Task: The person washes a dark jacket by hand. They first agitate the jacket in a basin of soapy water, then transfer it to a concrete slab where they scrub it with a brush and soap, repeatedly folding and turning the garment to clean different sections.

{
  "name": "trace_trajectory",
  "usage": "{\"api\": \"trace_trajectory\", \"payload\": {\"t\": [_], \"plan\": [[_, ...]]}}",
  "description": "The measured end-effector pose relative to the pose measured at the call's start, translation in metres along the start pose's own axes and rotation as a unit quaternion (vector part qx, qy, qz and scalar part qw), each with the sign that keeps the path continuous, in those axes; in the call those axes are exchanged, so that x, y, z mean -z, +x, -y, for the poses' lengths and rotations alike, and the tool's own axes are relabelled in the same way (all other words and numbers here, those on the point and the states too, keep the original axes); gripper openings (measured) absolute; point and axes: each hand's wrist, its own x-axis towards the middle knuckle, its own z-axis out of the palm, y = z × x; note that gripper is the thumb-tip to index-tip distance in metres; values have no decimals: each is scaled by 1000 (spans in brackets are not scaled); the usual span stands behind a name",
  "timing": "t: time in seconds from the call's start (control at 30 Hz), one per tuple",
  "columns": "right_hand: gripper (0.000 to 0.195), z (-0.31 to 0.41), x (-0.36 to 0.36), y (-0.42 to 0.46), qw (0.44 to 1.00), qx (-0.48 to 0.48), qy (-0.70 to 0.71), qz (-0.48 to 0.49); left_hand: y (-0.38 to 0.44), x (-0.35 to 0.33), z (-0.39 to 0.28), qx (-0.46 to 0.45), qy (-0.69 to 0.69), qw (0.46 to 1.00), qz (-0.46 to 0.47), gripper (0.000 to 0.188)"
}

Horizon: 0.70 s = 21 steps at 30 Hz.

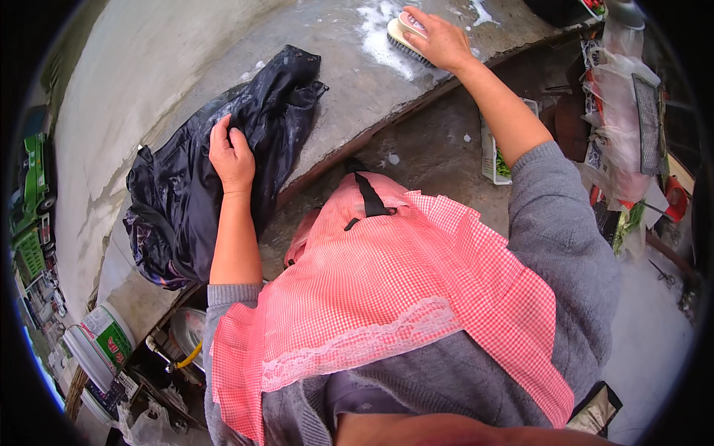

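Note:
My right hand (pixel 443 42) grips a scrub brush (pixel 400 34) with a pale body and dark bristles. Under the bristles lies white soap foam (pixel 379 47) on a concrete ledge (pixel 340 100). To the left, a wet dark garment (pixel 178 184) is bunched along the same ledge, with some suds on its shiny cloth. My left hand (pixel 231 156) holds the middle of this garment, its fingers curled against the fabric and partly hidden. A gap of bare concrete separates the brush from the cloth.
A black basin (pixel 558 11) stands at the ledge's far right. Below are a white plastic basket (pixel 488 148) with greens and hanging plastic bags (pixel 619 111). At lower left are a white bucket (pixel 92 340), a metal basin (pixel 187 331) and a tap with a yellow hose (pixel 189 357).

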Motion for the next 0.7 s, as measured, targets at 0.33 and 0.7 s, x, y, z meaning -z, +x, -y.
{"api": "trace_trajectory", "payload": {"t": [0.33,0.7], "plan": [[42,54,-20,-14,853,-175,475,124,3,7,-13,-39,-7,999,4,24],[32,66,-15,-33,354,-71,907,216,-42,174,-23,-70,146,972,-170,44]]}}
